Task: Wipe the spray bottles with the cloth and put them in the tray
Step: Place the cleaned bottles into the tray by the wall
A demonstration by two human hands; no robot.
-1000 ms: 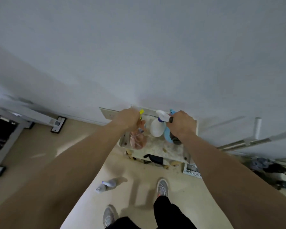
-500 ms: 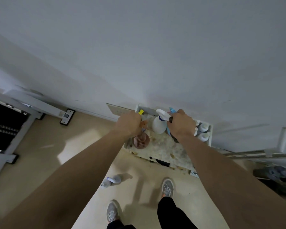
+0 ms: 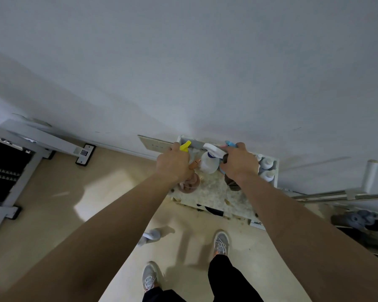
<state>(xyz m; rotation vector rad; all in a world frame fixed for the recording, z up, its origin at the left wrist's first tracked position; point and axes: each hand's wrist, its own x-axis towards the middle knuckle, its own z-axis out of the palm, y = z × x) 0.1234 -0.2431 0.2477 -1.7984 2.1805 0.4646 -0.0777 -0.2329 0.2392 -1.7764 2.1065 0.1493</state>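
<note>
Head camera, looking straight down past two bare forearms. Both reach out to a small marbled tabletop (image 3: 212, 194) pushed against the pale wall (image 3: 183, 73), a little right of the frame's centre.

The left hand (image 3: 172, 164) is clenched round the neck of a pinkish bottle (image 3: 190, 183). Its yellow trigger (image 3: 184, 146) pokes out above the knuckles, and the body hangs down by the tabletop's left edge. The right hand (image 3: 238, 163) grasps a dark bottle (image 3: 231, 183) the same way, with a blue trigger (image 3: 230, 144) showing past the fingers. I can't tell whether either base is touching the tabletop.

Between the two hands a white spray bottle (image 3: 210, 163) stands upright, and its white head reaches across to the right hand's thumb side. A sliver of light blue shows just under that hand; I can't say whether it's cloth.

At the right end of the tabletop, tight to the wall, sits the white tray (image 3: 277, 168). A few white bottles (image 3: 266, 164) stand upright in it, just beside the right wrist.

Down on the beige floor (image 3: 96, 192), lower centre of the frame, a pale bottle (image 3: 151, 235) lies on its side near a pair of grey shoes (image 3: 220, 243). A white desk frame (image 3: 42, 140) runs along the left edge, and metal rails (image 3: 336, 195) stretch off at the right.
</note>
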